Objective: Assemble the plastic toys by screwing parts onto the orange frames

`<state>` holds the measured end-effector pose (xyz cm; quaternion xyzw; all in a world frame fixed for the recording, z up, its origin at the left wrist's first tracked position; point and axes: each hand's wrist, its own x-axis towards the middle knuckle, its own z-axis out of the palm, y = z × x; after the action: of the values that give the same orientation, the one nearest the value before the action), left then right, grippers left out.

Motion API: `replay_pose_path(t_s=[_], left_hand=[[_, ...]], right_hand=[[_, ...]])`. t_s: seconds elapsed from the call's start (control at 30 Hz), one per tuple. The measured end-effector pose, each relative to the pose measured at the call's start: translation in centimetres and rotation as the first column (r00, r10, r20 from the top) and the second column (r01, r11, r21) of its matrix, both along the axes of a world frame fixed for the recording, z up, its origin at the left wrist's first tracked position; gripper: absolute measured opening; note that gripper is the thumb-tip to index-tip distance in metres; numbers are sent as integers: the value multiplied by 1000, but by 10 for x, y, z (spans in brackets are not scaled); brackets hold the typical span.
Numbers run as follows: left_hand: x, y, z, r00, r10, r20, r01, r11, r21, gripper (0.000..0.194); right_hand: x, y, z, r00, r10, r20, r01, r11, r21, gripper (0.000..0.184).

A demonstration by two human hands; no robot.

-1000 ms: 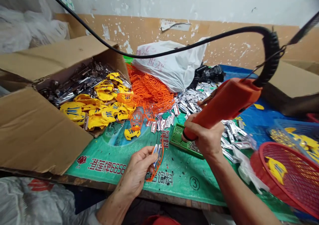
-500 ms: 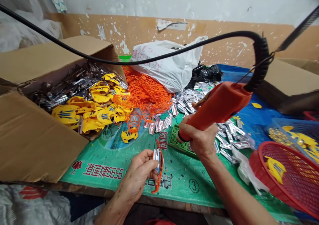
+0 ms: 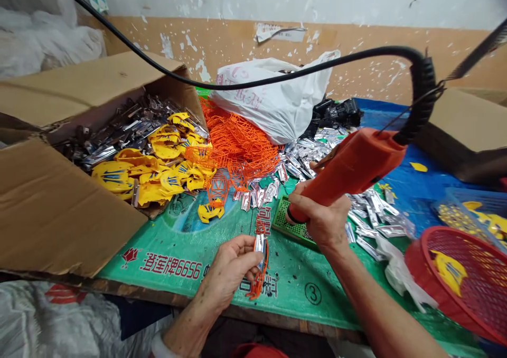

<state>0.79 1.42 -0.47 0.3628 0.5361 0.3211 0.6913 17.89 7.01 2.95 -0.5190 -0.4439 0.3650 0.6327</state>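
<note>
The left hand (image 3: 227, 273) is closed around a small orange plastic frame (image 3: 260, 280) with a silver strip (image 3: 260, 244) against it, holding both up just inside the front edge of the bench (image 3: 178, 299), near its middle; the right hand (image 3: 322, 218) is closed around the body of an orange corded tool (image 3: 352, 170), its narrow black end just above a green perforated board (image 3: 291, 223); a thick black cable (image 3: 422, 91) runs from the tool's back end and arcs over the bench; the frame looks light, thin and a little springy, likely to snap at its slim bars, so its outer rim seems the safest place to hold; the strip looks slick and easily bent; a cardboard box (image 3: 67, 210) at the left end holds yellow plastic pieces (image 3: 158, 160) and dark metallic strips; a heap of orange frames (image 3: 237, 141) lies against a white plastic bag (image 3: 273, 99) at the back edge; loose silver strips (image 3: 368, 215) lie right of the board; a red basket (image 3: 455, 273) sits at the right corner
</note>
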Motion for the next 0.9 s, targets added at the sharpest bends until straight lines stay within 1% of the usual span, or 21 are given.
replay_pose_path(t_s=[0.13,0.33,0.43,0.5,0.6,0.67,0.7,0.8,0.83,0.9], left_hand=[[-2,1,-1,999,-30,15,30,1000,8,26],[-2,0,-3,995,-7,104,9,1000,-15,32],[0,-2,-4,989,-3,149,8,1000,-28,33],[1,-2,-5,985,-5,172,9,1000,-24,32],[2,-3,-6,981,-12,193,19,999,-30,28],[2,-2,-6,981,-19,194,26,999,-36,26],[2,-1,-6,982,-22,190,30,999,-36,25],[2,2,-7,985,-44,170,48,999,-19,25],[1,3,-7,985,-48,163,51,999,-11,26],[0,4,-6,988,-43,147,43,999,1,27]], right_hand=[[-1,0,-1,1000,-13,24,13,1000,14,16],[-2,3,-5,996,-34,78,33,999,13,17],[-1,4,-6,997,-45,58,44,999,26,19],[1,3,-4,999,-38,15,38,999,25,20],[4,-1,7,996,-7,-92,10,999,37,18],[4,-7,19,986,23,-163,-8,996,89,17],[3,-11,26,981,42,-190,-19,993,121,20],[-1,-25,42,958,129,-254,-85,980,179,43],[-3,-30,45,948,167,-271,-120,976,182,50],[-8,-38,47,927,234,-292,-187,966,181,56]])
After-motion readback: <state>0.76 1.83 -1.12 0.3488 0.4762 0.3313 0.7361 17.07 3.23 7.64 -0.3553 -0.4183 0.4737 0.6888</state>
